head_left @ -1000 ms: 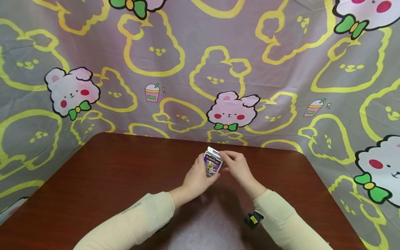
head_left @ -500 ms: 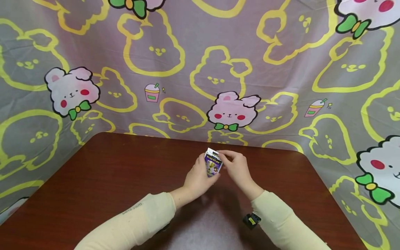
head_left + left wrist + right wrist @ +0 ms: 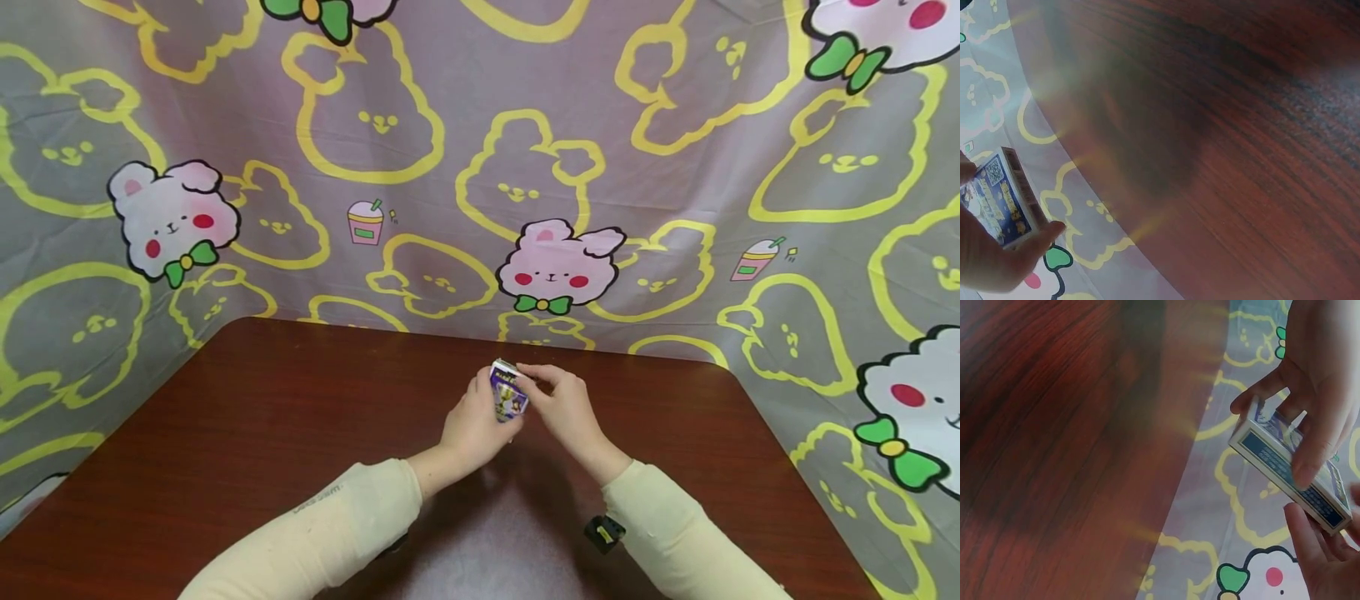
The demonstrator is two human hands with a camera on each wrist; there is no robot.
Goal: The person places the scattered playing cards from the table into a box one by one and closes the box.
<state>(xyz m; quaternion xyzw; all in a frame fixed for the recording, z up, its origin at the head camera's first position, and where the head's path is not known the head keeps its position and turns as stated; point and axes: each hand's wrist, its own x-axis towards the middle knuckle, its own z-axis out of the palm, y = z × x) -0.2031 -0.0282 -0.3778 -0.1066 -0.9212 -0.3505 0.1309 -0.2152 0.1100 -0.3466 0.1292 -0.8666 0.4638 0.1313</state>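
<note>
A small purple-and-white cardboard box (image 3: 508, 398), with a gold trophy printed on its front, is held tilted above the table. My left hand (image 3: 468, 427) grips it from the left, with the thumb along its near edge. At its upper right corner my right hand (image 3: 564, 406) pinches the box, fingers curled and covering part of the top. In the left wrist view the box (image 3: 1007, 200) shows a QR code. The right wrist view shows a dark printed side of the box (image 3: 1279, 470), with the left thumb across it. What is inside is hidden.
The dark red-brown wooden table (image 3: 300, 417) spreads beneath both hands. A grey curtain (image 3: 420, 200) with cartoon prints stands behind the table and along its sides. A black wrist camera (image 3: 604, 533) hangs under the right sleeve.
The white flap that stood up at the top of the box has folded down. My right fingers have moved slightly left onto the upper corner; the left hand stays nearly still.
</note>
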